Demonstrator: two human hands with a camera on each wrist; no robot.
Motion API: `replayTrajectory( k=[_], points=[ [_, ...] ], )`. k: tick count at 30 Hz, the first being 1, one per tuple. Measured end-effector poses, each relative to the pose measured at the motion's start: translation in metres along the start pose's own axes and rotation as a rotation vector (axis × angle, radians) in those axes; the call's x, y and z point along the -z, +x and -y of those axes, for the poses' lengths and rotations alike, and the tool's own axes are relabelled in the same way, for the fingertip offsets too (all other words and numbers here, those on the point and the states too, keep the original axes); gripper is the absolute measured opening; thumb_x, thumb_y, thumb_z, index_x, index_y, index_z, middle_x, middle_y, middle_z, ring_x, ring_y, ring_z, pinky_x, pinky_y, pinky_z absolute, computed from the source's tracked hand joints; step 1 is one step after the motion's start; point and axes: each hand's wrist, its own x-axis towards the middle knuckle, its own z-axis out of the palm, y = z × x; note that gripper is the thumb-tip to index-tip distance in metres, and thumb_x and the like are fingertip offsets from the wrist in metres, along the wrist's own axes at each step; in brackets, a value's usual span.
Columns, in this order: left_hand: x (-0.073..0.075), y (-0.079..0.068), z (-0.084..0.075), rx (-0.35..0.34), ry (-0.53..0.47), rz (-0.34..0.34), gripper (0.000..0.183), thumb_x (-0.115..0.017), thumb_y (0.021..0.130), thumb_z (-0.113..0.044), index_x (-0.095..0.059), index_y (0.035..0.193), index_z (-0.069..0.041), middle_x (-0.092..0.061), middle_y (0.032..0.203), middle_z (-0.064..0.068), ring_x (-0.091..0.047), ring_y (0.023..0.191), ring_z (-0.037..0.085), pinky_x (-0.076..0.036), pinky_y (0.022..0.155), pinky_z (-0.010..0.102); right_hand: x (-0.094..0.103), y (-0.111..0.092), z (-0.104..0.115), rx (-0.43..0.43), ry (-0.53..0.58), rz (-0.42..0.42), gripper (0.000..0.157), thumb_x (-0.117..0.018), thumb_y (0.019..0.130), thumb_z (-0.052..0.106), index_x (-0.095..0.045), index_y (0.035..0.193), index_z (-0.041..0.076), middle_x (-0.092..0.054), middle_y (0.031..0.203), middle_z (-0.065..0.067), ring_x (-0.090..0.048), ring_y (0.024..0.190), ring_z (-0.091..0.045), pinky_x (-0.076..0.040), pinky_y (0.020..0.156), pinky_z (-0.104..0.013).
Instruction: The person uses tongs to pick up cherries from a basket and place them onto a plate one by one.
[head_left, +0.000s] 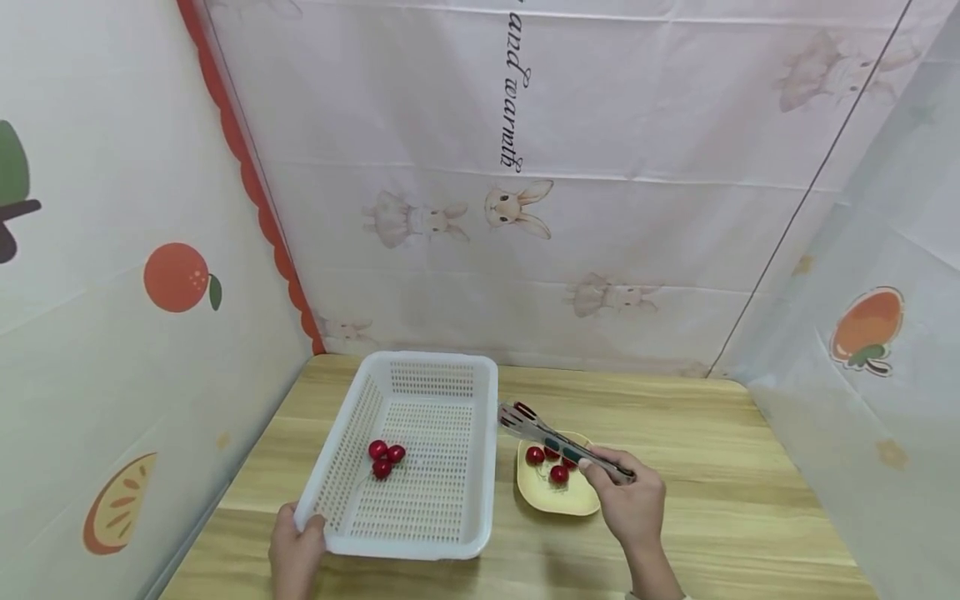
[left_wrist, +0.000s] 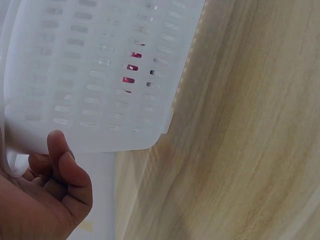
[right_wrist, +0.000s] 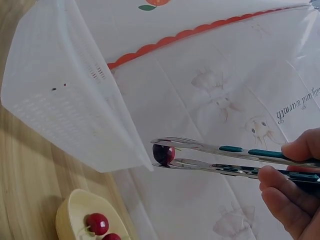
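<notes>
The left hand (head_left: 297,546) holds a boxy white plastic basket (head_left: 408,548) as the right hand (head_left: 630,493) squeezes long metal tongs (right_wrist: 231,149) on a round red cherry (right_wrist: 163,154) beside it, probably mid-carry and needing to go in.

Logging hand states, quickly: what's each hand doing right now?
Left hand: gripping the rim of the white rectangular plastic basket.
Right hand: holding silver metal tongs with teal grips, a round dark-red cherry pinched between their tips.
</notes>
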Motion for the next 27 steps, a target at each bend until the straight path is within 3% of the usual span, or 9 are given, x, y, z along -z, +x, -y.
replayTrajectory(
  k=[5,11,14,18,21,24,26,27],
  points=[
    [0.001,0.000,0.002,0.008,-0.008,0.013,0.039,-0.037,0.083,-0.007,-0.032,0.119,0.003,-0.044,0.113,0.022,-0.045,0.101,0.039,-0.042,0.080,0.047,0.013,-0.008,-0.023,-0.001,-0.043,-0.025,0.023,-0.070,0.065,0.001,-0.066,0.088,0.001,-0.064,0.074,-0.011,-0.059,0.056,-0.011,-0.040,0.035,-0.013],
    [0.001,-0.001,0.002,-0.020,0.004,-0.007,0.036,-0.038,0.082,-0.008,-0.035,0.117,0.001,-0.047,0.109,0.020,-0.048,0.097,0.035,-0.044,0.077,0.047,0.016,-0.014,0.002,-0.044,-0.170,-0.075,0.018,-0.072,0.064,0.006,-0.068,0.082,0.005,-0.064,0.070,-0.008,-0.055,0.050,-0.009,-0.038,0.033,-0.014],
    [0.000,0.000,0.005,-0.029,0.012,-0.008,0.036,-0.039,0.082,-0.008,-0.035,0.116,0.002,-0.047,0.109,0.021,-0.048,0.096,0.035,-0.044,0.075,0.046,0.013,-0.016,0.029,-0.080,-0.242,-0.093,0.014,-0.072,0.065,0.010,-0.067,0.077,0.004,-0.063,0.067,-0.008,-0.055,0.049,-0.009,-0.040,0.034,-0.015],
    [-0.004,0.018,0.029,-0.032,0.007,-0.022,0.036,-0.042,0.081,-0.009,-0.037,0.115,-0.001,-0.049,0.109,0.020,-0.049,0.096,0.035,-0.049,0.062,0.039,0.014,-0.023,0.039,-0.179,-0.376,-0.102,0.014,-0.073,0.065,0.012,-0.067,0.075,0.003,-0.063,0.066,-0.011,-0.055,0.046,-0.011,-0.041,0.033,-0.019],
    [-0.013,0.040,0.061,-0.039,0.033,-0.065,0.035,-0.044,0.081,-0.013,-0.040,0.115,-0.006,-0.052,0.107,0.014,-0.051,0.094,0.031,-0.050,0.059,0.037,0.027,-0.033,-0.002,-0.206,-0.388,-0.098,0.017,-0.074,0.064,0.013,-0.068,0.078,0.007,-0.064,0.068,-0.007,-0.054,0.045,-0.011,-0.038,0.028,-0.024],
    [-0.021,0.054,0.083,-0.076,0.045,-0.108,0.034,-0.044,0.081,-0.014,-0.040,0.115,-0.008,-0.053,0.105,0.011,-0.053,0.091,0.029,-0.049,0.068,0.038,0.043,-0.045,-0.065,-0.153,-0.444,-0.117,0.019,-0.074,0.064,0.029,-0.068,0.080,0.020,-0.063,0.070,0.004,-0.053,0.046,-0.005,-0.037,0.028,-0.023],
    [-0.020,0.050,0.076,-0.077,0.053,-0.118,0.034,-0.042,0.082,-0.013,-0.040,0.115,-0.008,-0.053,0.105,0.010,-0.053,0.091,0.027,-0.049,0.069,0.038,0.039,-0.042,-0.044,-0.211,-0.484,-0.104,0.019,-0.073,0.066,0.026,-0.068,0.082,0.018,-0.064,0.072,0.001,-0.055,0.048,-0.007,-0.041,0.031,-0.022],
    [-0.017,0.043,0.064,-0.066,0.044,-0.105,0.034,-0.041,0.082,-0.013,-0.039,0.116,-0.007,-0.052,0.106,0.011,-0.053,0.091,0.028,-0.048,0.071,0.039,0.035,-0.039,-0.030,-0.222,-0.488,-0.098,0.018,-0.073,0.067,0.022,-0.068,0.082,0.014,-0.064,0.073,-0.002,-0.055,0.049,-0.008,-0.042,0.034,-0.020]
  ],
)
